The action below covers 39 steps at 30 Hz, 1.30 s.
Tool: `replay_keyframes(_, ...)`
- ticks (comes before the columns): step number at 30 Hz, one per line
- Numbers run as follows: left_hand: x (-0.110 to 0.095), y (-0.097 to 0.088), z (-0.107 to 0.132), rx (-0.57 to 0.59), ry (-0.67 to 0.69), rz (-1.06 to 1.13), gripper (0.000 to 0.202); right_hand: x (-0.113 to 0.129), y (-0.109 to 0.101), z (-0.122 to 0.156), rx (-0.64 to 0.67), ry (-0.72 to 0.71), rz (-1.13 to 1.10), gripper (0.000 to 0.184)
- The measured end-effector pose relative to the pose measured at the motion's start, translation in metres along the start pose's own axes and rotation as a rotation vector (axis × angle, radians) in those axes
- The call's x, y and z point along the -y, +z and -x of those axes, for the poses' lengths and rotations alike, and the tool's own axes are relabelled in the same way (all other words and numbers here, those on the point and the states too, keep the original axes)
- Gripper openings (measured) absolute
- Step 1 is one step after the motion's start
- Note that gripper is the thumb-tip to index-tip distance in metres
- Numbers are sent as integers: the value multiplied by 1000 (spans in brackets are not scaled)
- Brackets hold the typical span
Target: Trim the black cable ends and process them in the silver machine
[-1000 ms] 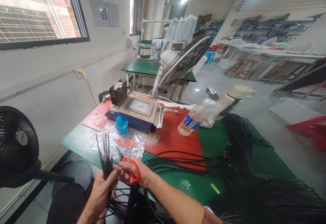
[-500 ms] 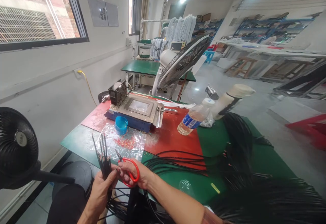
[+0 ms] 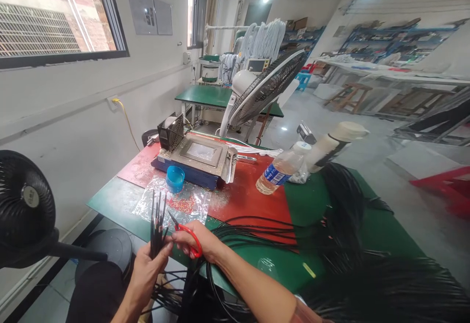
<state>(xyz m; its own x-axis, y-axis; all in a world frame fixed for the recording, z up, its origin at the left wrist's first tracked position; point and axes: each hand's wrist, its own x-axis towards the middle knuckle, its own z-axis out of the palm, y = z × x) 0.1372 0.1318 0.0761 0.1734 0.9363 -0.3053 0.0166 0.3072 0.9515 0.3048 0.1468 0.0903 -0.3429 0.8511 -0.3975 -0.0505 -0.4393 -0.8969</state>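
My left hand is closed around a bundle of black cables, whose ends stick up unevenly above the fist. Their lower lengths hang beneath it in loops. In my right hand is a pair of red-handled scissors, the dark tips pointing up and left beside the cables. The fingertips of both hands are close together at the bundle; whether they pinch a cable there I cannot tell. Just beyond, small red and yellowish scraps lie on a clear plastic bag.
A blue cup stands before a blue-sided heating unit with a small fan. Right of it are a bottle of liquid and more black cables on the green table. A black fan stands at the left.
The cable bundle and my left hand have shifted slightly right and tilted more upright. My right hand has turned, with the scissors still in it and their tips a little higher.
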Motion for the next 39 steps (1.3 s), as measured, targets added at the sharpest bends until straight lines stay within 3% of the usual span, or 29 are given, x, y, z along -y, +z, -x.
replay_keyframes(5, 4, 0, -1, 14, -36, 97, 38, -1, 1, -1, 25, 57, -165, 43)
replay_keyframes(17, 4, 2, 0, 14, -1, 178, 31, -8, 5, -2, 60, 156, -213, 41)
replay_keyframes(29, -7, 7, 4, -141, -76, 268, 45, -6, 9, -1, 57, 1, -247, 47)
replay_keyframes(39, -1, 4, 5, -106, -36, 226, 38, -4, 11, 2, 57, -58, -176, 50)
